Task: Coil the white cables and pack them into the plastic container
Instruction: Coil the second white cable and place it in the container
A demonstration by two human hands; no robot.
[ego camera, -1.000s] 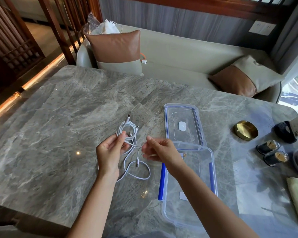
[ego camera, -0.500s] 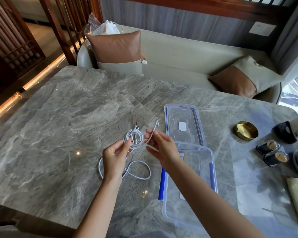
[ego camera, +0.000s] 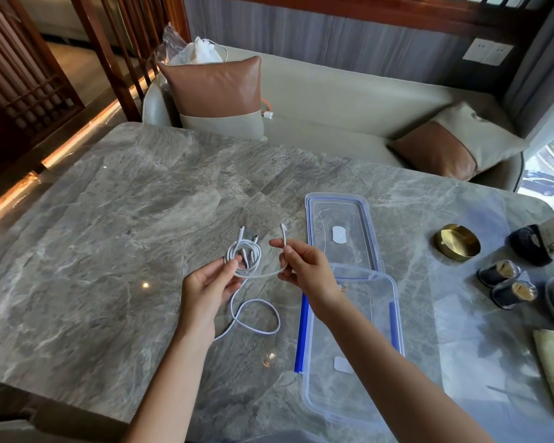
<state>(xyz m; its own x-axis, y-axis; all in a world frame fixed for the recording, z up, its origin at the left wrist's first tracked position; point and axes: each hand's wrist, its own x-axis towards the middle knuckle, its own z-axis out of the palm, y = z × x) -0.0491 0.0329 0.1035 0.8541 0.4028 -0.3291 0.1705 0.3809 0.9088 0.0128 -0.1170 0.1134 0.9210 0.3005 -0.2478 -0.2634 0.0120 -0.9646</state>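
A small coil of white cable (ego camera: 244, 255) is held up above the middle of the marble table (ego camera: 109, 238) by the left hand (ego camera: 209, 287). The left hand is closed on the lower left side of the coil, with the thumb pressed over the loops and the fingers curled beneath them. Two plug ends are seen sticking up from the top of the coil.

The right hand (ego camera: 304, 270) is pinched shut on one free end of the cable, just right of the coil; the thumb and forefinger are closed on it below the plug, which points upward. A short stretch of cable is strung between the two hands.

From under the left hand, the rest of the cable is let down to the table, where a loose loop (ego camera: 258, 316) lies flat toward the near edge, between the two forearms.

The clear plastic container (ego camera: 349, 394) is set on the table to the right of the hands, near the near edge, with a blue clip along its left side. It is partly covered by the right forearm. No cable is seen inside it. Its lid (ego camera: 341, 233) lies flat just beyond it, touching or overlapping its far end.

Toward the right edge of the table a brass dish (ego camera: 457, 242) is placed.
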